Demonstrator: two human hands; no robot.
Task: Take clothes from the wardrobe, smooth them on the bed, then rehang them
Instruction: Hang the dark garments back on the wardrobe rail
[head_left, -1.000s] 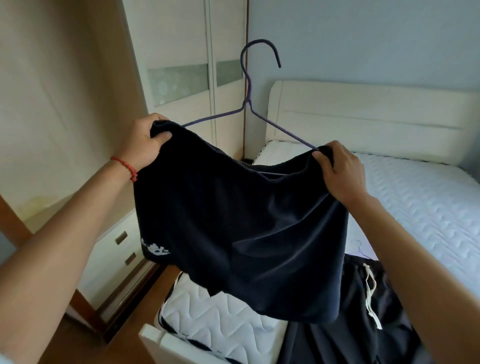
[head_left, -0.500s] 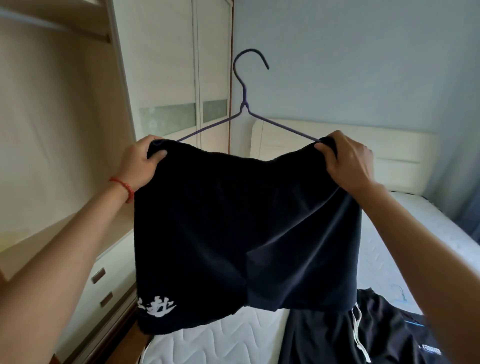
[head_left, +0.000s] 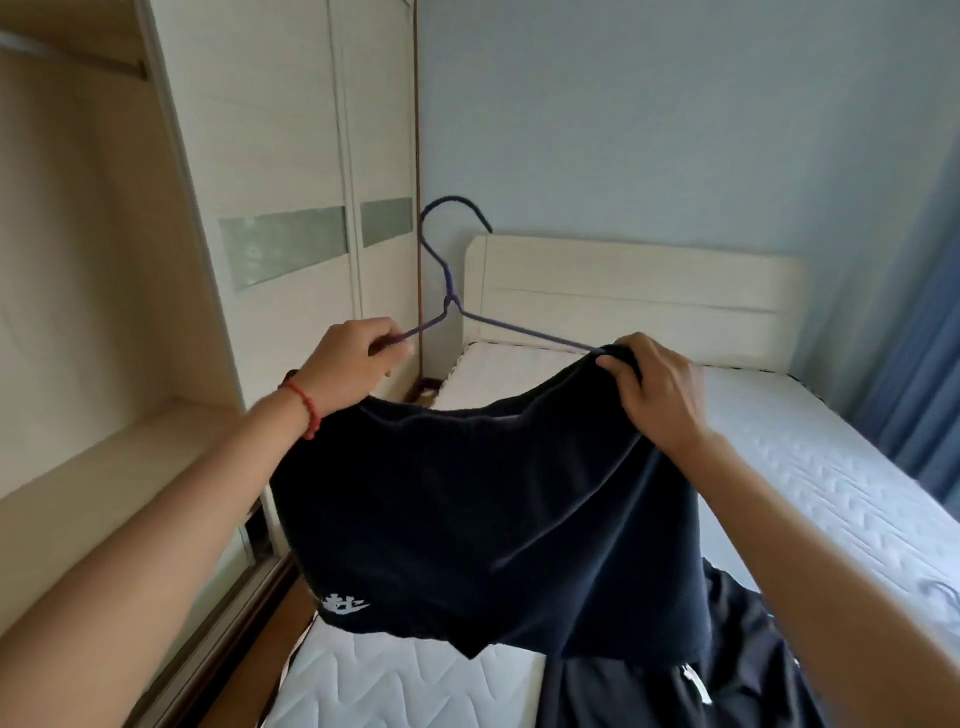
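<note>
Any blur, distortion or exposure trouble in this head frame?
Head view: wide-angle bending bows the wardrobe edges; soft daylight, no glare; the dark shorts lose fold detail; the purple hanger and both hands, left hand and right hand, look reasonably sharp.

The bed (head_left: 810, 467) carries a bare white quilted mattress with a chevron stitch pattern and a cream headboard (head_left: 623, 291) at twelve o'clock. A dark drawstring garment (head_left: 737, 670) lies crumpled on the mattress at five o'clock, its white cord (head_left: 693, 683) showing.

Pale blue wall (head_left: 649, 130), blue curtain (head_left: 924, 332) at right
</note>
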